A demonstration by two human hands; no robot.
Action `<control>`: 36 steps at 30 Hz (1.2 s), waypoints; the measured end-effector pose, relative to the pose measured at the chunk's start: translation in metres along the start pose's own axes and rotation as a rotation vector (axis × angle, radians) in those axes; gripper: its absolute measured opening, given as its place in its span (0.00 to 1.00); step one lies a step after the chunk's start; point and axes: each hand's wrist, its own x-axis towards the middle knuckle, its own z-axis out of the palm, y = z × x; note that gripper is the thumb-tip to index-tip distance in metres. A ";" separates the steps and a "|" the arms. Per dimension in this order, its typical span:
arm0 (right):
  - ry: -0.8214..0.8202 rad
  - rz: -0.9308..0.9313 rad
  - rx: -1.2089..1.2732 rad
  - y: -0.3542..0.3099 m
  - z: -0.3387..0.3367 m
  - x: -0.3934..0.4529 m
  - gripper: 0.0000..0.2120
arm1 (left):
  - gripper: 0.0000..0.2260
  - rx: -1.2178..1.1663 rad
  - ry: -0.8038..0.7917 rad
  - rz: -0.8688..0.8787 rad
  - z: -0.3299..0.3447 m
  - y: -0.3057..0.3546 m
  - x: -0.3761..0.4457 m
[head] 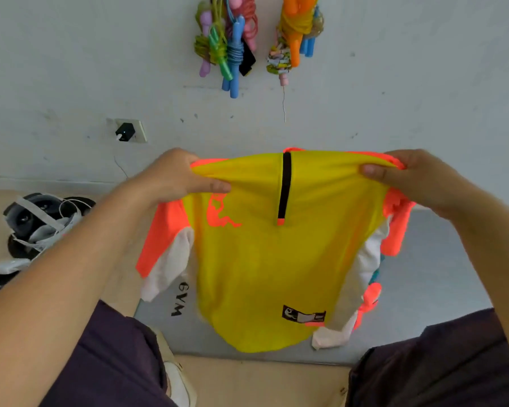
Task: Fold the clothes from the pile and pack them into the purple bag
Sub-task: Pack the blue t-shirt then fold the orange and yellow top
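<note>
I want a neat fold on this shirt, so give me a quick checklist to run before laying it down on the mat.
1. Left hand grip on the shirt top edge: ok.
2. Right hand grip on the other corner: ok.
3. Top edge stretched between the hands: ok.
4. Sleeves hanging flat: not ok, the right-side one is bunched.
5. Grey mat below to lay it on: ok.
6. Purple bag within reach: cannot tell, not in view.

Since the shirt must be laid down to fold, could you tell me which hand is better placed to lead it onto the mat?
Probably the left hand. Both it and the right hand pinch the shirt at the shoulders, but the mat lies bare mostly to the right, so the left can swing the shirt across.
</note>
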 end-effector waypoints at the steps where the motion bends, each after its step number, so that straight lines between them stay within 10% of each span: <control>1: 0.050 -0.014 0.040 -0.004 -0.004 0.004 0.14 | 0.31 -0.079 0.064 0.013 -0.008 0.004 0.002; 8: -0.006 0.022 0.342 -0.003 0.005 -0.007 0.24 | 0.10 -0.280 0.154 0.063 0.006 -0.001 -0.007; 17: -0.244 0.193 0.319 0.027 0.037 -0.050 0.21 | 0.19 -0.310 -0.008 -0.061 0.049 -0.029 -0.054; 24: -0.230 0.145 0.494 -0.005 0.003 -0.031 0.20 | 0.17 -0.501 0.155 0.031 0.004 0.003 -0.035; 30: -0.202 0.260 0.047 0.066 0.056 0.043 0.18 | 0.10 -0.288 -0.012 -0.192 0.064 -0.074 0.043; 36: -0.550 0.588 -0.307 0.231 0.205 0.051 0.29 | 0.19 -0.136 -0.326 -0.614 0.223 -0.233 0.040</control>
